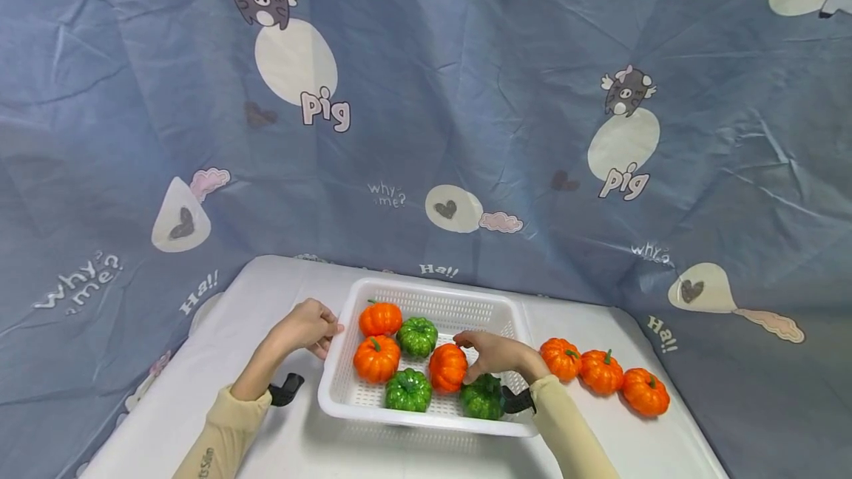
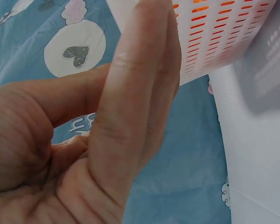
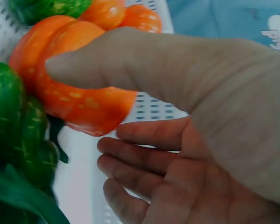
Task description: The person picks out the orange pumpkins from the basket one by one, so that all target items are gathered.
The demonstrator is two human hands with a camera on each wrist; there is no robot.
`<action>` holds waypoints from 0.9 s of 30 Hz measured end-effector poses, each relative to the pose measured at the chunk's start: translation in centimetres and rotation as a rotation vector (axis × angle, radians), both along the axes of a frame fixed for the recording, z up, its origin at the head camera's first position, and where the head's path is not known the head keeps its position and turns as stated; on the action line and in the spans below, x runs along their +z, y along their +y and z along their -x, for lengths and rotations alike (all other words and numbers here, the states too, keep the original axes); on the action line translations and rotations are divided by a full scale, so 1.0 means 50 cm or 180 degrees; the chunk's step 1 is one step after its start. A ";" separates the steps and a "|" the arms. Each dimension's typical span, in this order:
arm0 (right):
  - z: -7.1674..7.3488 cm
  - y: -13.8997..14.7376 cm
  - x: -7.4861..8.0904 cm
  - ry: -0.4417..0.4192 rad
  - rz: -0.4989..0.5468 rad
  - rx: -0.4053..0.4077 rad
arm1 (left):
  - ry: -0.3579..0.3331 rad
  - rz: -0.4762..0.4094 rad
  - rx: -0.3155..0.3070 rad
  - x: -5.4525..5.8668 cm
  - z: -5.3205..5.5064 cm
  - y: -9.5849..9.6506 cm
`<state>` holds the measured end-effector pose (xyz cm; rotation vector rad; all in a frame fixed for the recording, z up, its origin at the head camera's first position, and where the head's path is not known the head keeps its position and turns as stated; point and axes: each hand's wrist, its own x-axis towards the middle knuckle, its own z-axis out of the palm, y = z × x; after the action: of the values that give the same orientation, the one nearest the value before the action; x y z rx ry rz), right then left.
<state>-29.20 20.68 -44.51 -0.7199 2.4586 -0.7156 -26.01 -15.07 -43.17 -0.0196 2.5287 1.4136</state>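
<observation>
A white perforated plastic basket [image 1: 426,420] holds several toy pumpkins, orange and green. At its left rim is my left hand [image 1: 311,327], fingertips against the edge; in the left wrist view its long fingers [image 2: 126,93] extend straight up along the basket wall. Over the right part of the basket, my right hand [image 1: 495,353] is spread beside an orange pumpkin [image 1: 447,368]. Seen from the right wrist, the thumb [image 3: 93,65] lies across that pumpkin, while the other fingers [image 3: 144,158] are loosely bent near its lower edge, apparently not gripping it.
Inside the basket are two more orange pumpkins [image 1: 376,359] at the left and green pumpkins [image 1: 409,390] among them; one green pumpkin [image 1: 482,398] lies under the right wrist. Three orange pumpkins [image 1: 601,372] stand in a row right of the basket. A blue patterned cloth [image 1: 426,131] hangs behind the white table.
</observation>
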 end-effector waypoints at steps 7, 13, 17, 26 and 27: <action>0.015 -0.023 -0.021 -0.0088 0.0001 0.0077 | 0.0009 -0.0030 -0.0014 -0.001 0.001 0.000; 0.012 -0.035 -0.029 -0.0040 0.0244 0.0017 | 0.0026 -0.0013 0.0007 0.001 -0.001 0.000; 0.007 -0.044 -0.029 0.0148 0.0095 -0.0040 | 0.0022 -0.0023 0.0008 0.000 -0.002 -0.001; -0.007 -0.061 -0.028 0.0466 -0.0289 -0.0112 | 0.0054 -0.0002 0.0026 -0.004 -0.003 -0.001; -0.007 -0.060 -0.029 0.0468 -0.0304 -0.0096 | 0.0054 -0.0007 0.0025 -0.004 -0.003 -0.001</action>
<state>-28.85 17.69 -45.95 -0.7236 2.6220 -0.5700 -25.87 -15.12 -43.37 -0.0172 2.5436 1.4252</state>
